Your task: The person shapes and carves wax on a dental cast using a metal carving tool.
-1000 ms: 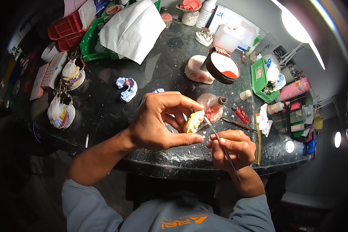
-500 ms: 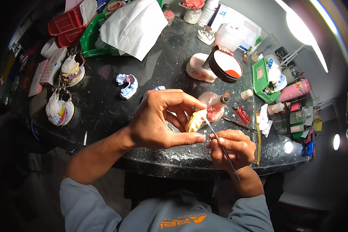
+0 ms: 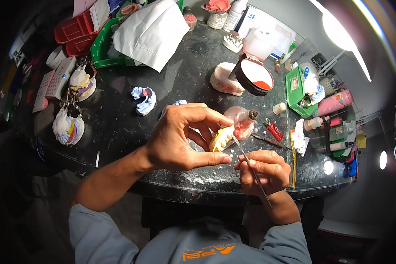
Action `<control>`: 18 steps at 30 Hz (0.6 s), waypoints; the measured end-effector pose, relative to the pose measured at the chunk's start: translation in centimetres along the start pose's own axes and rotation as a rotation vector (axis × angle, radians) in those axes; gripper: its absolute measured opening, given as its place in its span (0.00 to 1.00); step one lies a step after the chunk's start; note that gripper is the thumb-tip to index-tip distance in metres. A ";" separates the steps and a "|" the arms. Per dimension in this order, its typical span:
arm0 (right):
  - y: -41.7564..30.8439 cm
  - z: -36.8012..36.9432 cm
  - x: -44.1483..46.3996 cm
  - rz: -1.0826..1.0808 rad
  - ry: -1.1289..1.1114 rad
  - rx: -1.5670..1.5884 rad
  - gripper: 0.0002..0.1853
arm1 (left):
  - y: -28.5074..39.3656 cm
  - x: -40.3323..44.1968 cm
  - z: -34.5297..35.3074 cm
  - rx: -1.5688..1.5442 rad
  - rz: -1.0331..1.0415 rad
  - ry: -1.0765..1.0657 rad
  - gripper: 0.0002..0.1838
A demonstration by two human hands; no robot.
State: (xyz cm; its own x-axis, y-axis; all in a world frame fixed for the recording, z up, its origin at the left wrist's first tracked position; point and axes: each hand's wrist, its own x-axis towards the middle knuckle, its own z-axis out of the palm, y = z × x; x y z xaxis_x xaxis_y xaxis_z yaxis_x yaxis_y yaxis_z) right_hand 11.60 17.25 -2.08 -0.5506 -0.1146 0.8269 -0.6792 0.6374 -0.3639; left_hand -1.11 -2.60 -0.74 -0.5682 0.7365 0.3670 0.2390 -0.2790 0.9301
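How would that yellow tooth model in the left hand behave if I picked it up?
The yellow tooth model is probably stiff, since it shows no sag in the left hand. It looks fairly light, as that one hand supports it alone. Its small tooth-like bumps might chip if dropped.

Yellow dental model (image 3: pixel 221 139) (toothed), tilted | thin tool (image 3: pixel 241 150), slanting, tip near model

Left grip (image 3: pixel 176 141) holding yellow dental model (image 3: pixel 220 140), right grip (image 3: pixel 269 171) holding thin tool (image 3: pixel 241 149), dark bench (image 3: pixel 193 66)
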 end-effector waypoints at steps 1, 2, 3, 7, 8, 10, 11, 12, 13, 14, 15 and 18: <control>0.0 0.1 0.0 -0.004 0.006 -0.006 0.18 | 0.0 0.0 0.0 0.005 0.005 -0.003 0.29; 0.0 0.1 0.1 -0.009 0.011 -0.012 0.18 | 0.0 0.0 0.0 0.010 0.010 -0.007 0.29; 0.0 0.1 0.1 -0.013 0.017 -0.018 0.17 | 0.0 0.0 -0.1 0.014 0.015 -0.010 0.29; 0.2 0.2 0.2 -0.035 0.016 -0.004 0.17 | 0.0 0.0 -0.1 0.009 0.008 -0.017 0.29; 0.3 0.2 0.1 -0.040 0.013 0.003 0.17 | 0.0 0.0 -0.1 0.008 0.003 -0.018 0.29; 0.3 0.1 0.2 -0.043 0.004 0.007 0.18 | 0.0 0.0 0.0 0.012 0.007 -0.007 0.29; 0.2 0.1 0.3 -0.042 -0.002 0.005 0.18 | -0.1 0.0 0.0 0.019 0.015 0.003 0.28; 0.2 0.0 0.3 -0.041 -0.009 0.004 0.18 | -0.1 0.1 0.0 0.026 0.023 0.014 0.28; 0.2 0.0 0.2 -0.040 0.001 0.014 0.18 | -0.2 0.1 0.0 0.022 0.029 0.015 0.28; 0.2 0.0 0.1 -0.040 0.010 0.025 0.18 | -0.2 0.1 0.0 0.018 0.034 0.015 0.28; 0.2 0.0 0.1 -0.039 0.018 0.035 0.18 | -0.3 0.1 0.0 0.014 0.040 0.016 0.28; 0.2 0.1 0.1 -0.045 0.025 -0.003 0.18 | -0.3 0.1 0.0 0.022 0.036 0.025 0.28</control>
State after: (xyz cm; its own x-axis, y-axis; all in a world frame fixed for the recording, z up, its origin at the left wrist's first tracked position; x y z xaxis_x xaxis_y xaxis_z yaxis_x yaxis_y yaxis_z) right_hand 11.37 17.31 -2.13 -0.5068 -0.1243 0.8531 -0.7019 0.6340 -0.3246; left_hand -1.21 -2.49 -0.97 -0.5787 0.7103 0.4006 0.2763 -0.2914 0.9158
